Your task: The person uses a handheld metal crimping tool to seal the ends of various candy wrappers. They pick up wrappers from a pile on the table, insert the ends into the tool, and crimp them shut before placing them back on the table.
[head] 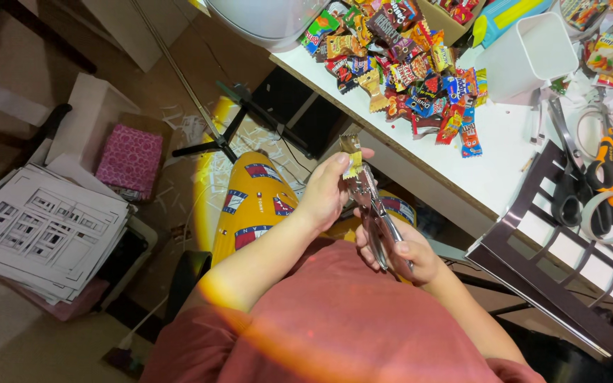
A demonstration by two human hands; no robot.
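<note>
Both hands are busy: your left hand (326, 193) pinches a small, light, crinkly candy wrapper (351, 157) at its fingertips, while your right hand (409, 257) clenches the metal punch (372, 206) just below; grip the wrapper's edge gently.

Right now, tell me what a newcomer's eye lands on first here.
First, the heap of bright, many-coloured candy wrappers piled on the white table at the top. Next, at the centre, the left hand pinches a small gold foil wrapper against the metal hole-punch pliers gripped by the right hand.
</note>
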